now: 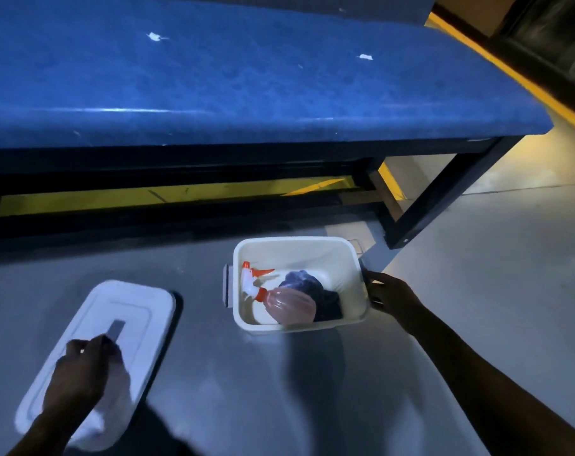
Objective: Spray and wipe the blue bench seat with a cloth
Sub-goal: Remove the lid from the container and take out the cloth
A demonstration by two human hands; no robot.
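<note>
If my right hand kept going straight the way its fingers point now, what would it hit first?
Nothing new: the right hand already has its fingers on the dark side handle of the white bin. Pushing on, it would likely press into that wall, with the dark cloth just inside.

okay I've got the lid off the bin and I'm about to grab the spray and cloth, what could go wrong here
The lid lies on the floor under your left hand, where you could step on it. The spray bottle lies on its side against the cloth, so it might leak onto it. Your right hand holds only the bin by one edge, which may tip it.
</note>
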